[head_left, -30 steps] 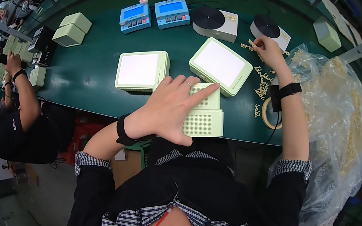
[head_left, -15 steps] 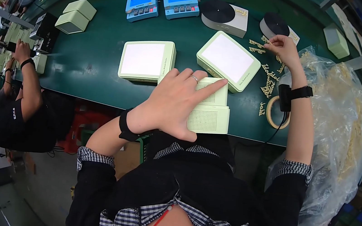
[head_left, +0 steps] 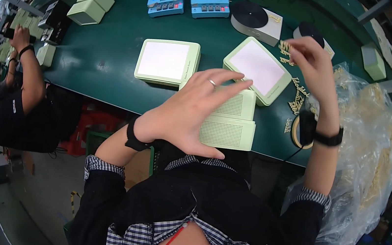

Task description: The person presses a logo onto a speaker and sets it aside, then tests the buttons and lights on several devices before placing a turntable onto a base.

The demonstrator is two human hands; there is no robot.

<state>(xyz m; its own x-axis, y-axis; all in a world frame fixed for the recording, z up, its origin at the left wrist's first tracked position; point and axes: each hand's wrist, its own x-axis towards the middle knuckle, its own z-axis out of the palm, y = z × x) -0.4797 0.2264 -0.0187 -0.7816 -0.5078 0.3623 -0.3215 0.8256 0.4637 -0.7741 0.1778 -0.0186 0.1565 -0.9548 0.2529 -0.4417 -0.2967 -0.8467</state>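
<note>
Pale-green perforated case (head_left: 229, 127) under the spread, flat left hand (head_left: 192, 112), at the desk (head_left: 110, 61) edge. Right hand (head_left: 312, 63) pinches a small gold part (head_left: 285, 47). Step judged: fetching fittings; next, careful placement.

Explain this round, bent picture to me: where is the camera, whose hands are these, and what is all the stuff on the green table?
The camera sits on a person's head and looks down, so its wide lens bends the edges. There is no machine here, only two bare hands. The left hand lies spread on a pale green box with a dotted grille, at the near edge of the green table. The right hand is raised and pinches a small gold-coloured piece; more such pieces lie scattered below it. Two pale green trays with white faces lie further back, then two blue meters. A clear plastic bag bulges at the right. At the left, another person works.
</note>
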